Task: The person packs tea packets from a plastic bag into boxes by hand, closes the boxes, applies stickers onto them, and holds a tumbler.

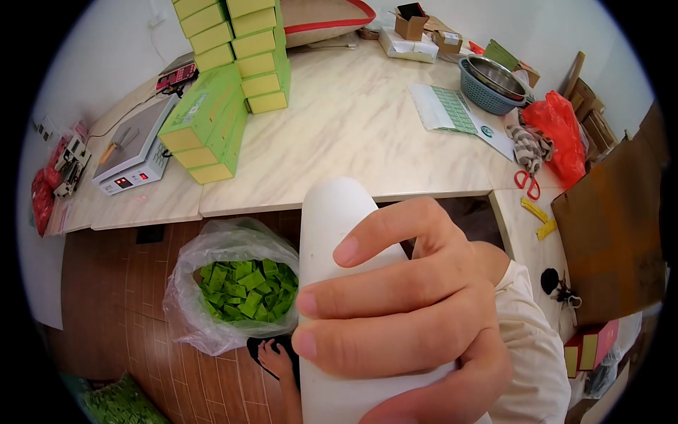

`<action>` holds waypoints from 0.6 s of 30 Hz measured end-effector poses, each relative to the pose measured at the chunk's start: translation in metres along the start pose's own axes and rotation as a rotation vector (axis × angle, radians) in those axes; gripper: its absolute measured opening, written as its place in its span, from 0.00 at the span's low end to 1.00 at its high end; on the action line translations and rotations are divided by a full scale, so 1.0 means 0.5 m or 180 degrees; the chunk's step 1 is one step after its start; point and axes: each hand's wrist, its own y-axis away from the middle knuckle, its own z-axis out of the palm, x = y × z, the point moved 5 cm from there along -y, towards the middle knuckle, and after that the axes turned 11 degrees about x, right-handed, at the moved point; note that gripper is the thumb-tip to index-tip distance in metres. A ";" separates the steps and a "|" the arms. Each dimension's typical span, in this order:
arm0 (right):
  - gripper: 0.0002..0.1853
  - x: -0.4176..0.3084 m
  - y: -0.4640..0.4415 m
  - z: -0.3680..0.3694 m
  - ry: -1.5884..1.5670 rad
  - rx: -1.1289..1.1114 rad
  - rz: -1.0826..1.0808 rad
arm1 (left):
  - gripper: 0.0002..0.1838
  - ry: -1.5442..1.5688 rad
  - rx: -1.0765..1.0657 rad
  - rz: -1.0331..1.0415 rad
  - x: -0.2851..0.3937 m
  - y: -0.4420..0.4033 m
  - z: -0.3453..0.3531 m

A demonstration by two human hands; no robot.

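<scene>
My right hand (417,304) is very close to the camera, reaching in from the right. Its fingers are wrapped over a long, smooth white object with a rounded end (335,212); the frame does not show what kind of object it is. The lower part of that object runs out of the bottom edge. My left hand is not in view. Beyond the fingertips, a clear plastic bag (180,311) stands on the floor, filled with many small green packets (247,290).
Green-and-yellow boxes (205,124) are stacked on the marble-patterned table (332,120), beside a scale (138,145). A blue basket (491,95), red scissors (527,184) and a large cardboard box (614,233) are at right. A foot in a black slipper (258,348) is near the bag.
</scene>
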 end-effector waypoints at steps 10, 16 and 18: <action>0.10 -0.003 0.009 0.002 0.0007 0.0561 -0.0287 | 0.12 0.0014 -0.0065 0.0011 -0.005 -0.001 0.007; 0.08 0.010 0.018 -0.001 -0.0198 -0.0355 0.0411 | 0.13 -0.0016 -0.0163 -0.0074 -0.010 -0.002 0.012; 0.09 0.014 0.023 0.000 -0.0257 -0.0364 0.0437 | 0.13 -0.0028 -0.0157 -0.0050 -0.014 0.000 0.016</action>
